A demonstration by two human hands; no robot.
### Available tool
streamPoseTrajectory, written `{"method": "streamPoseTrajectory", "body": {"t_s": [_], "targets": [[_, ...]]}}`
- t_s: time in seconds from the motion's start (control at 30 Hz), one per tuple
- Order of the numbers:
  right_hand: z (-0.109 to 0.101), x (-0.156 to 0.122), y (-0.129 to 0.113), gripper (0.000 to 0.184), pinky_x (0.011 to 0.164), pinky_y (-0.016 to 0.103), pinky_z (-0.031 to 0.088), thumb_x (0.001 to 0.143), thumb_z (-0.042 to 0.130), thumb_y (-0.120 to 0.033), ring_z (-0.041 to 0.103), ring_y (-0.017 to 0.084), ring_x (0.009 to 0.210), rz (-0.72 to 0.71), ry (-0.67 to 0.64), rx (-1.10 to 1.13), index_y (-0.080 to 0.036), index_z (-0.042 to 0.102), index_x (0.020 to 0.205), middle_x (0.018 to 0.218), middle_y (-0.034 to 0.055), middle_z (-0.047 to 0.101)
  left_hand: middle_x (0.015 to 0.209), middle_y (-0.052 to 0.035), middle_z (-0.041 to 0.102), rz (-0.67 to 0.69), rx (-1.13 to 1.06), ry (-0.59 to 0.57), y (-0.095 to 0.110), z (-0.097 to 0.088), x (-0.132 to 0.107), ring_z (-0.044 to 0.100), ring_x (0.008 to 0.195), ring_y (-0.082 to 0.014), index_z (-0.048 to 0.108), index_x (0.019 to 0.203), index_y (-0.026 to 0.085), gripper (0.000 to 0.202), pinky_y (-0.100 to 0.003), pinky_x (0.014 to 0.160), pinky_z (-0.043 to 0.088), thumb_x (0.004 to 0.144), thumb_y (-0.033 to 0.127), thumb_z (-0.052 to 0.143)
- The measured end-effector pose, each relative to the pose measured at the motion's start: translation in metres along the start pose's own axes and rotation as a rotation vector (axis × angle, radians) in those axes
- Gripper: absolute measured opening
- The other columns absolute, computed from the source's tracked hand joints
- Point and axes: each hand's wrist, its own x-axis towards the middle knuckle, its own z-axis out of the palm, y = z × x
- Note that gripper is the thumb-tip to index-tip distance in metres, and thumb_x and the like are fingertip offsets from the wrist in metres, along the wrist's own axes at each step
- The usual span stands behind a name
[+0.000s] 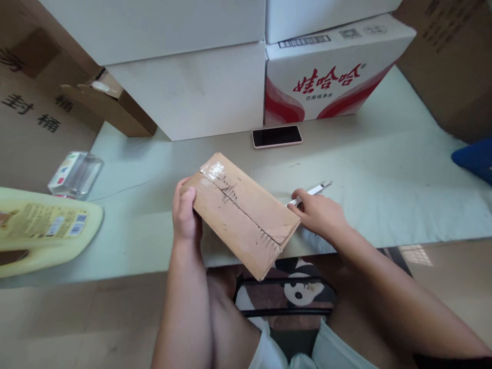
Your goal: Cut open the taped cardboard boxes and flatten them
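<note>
My left hand (185, 212) grips the left end of a small brown cardboard box (242, 212), sealed with clear tape along its top seam. The box is tilted, its right end hanging past the front edge of the pale table (384, 169). My right hand (318, 212) lies on the table just right of the box, its fingers closed on a slim white and silver utility knife (315, 190) that points away to the right.
A phone (277, 136) lies face up behind the box. Stacked white cartons (200, 92) and a red-printed carton (326, 77) line the back. At left are brown cardboard boxes (42, 107), a clear plastic container (76, 174) and a yellow jug (42, 228). A blue object (476, 159) sits far right.
</note>
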Motion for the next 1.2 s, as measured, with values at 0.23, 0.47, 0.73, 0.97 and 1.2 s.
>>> {"method": "streamPoseTrajectory", "body": {"t_s": [0.23, 0.47, 0.73, 0.97, 1.2], "targets": [[0.003, 0.002, -0.003, 0.025, 0.053, 0.029, 0.025, 0.090, 0.046, -0.044, 0.054, 0.020, 0.059, -0.069, 0.085, 0.111, -0.026, 0.063, 0.095, 0.070, 0.0035, 0.068, 0.091, -0.0049, 0.060, -0.024, -0.003, -0.008, 0.003, 0.002, -0.001, 0.058, 0.082, -0.0178, 0.057, 0.097, 0.022, 0.038, -0.028, 0.070, 0.047, 0.077, 0.054, 0.062], [0.002, 0.000, -0.009, 0.023, 0.056, 0.029, 0.029, 0.087, 0.049, -0.041, 0.047, 0.018, 0.057, -0.109, 0.164, 0.238, -0.023, 0.060, 0.096, 0.066, 0.0019, 0.060, 0.090, -0.0043, 0.060, -0.009, 0.019, -0.012, 0.002, 0.002, -0.002, 0.059, 0.081, -0.0187, 0.057, 0.096, 0.022, 0.037, -0.029, 0.070, 0.046, 0.078, 0.054, 0.060], [0.003, -0.001, -0.013, 0.021, 0.059, 0.029, 0.033, 0.087, 0.045, -0.038, 0.048, 0.016, 0.058, -0.154, 0.239, 0.450, -0.023, 0.057, 0.095, 0.068, 0.0004, 0.059, 0.086, -0.0039, 0.060, -0.001, 0.020, -0.007, 0.005, 0.004, -0.004, 0.059, 0.078, -0.0184, 0.057, 0.094, 0.022, 0.039, -0.029, 0.067, 0.046, 0.077, 0.057, 0.063], [0.001, -0.003, -0.015, 0.021, 0.059, 0.030, 0.033, 0.087, 0.045, -0.039, 0.047, 0.016, 0.057, -0.180, 0.211, 0.492, -0.023, 0.057, 0.094, 0.065, -0.0006, 0.056, 0.088, -0.0042, 0.061, -0.011, 0.034, 0.004, 0.007, 0.004, -0.004, 0.058, 0.080, -0.0188, 0.058, 0.093, 0.022, 0.036, -0.030, 0.069, 0.046, 0.077, 0.054, 0.063], [-0.003, -0.006, -0.015, 0.019, 0.061, 0.029, 0.034, 0.086, 0.047, -0.038, 0.047, 0.016, 0.059, -0.231, 0.274, 0.550, -0.023, 0.057, 0.093, 0.066, -0.0008, 0.055, 0.088, -0.0040, 0.061, -0.004, 0.024, 0.002, 0.004, 0.004, -0.004, 0.059, 0.081, -0.0184, 0.058, 0.095, 0.022, 0.038, -0.029, 0.068, 0.047, 0.078, 0.055, 0.063]]}}
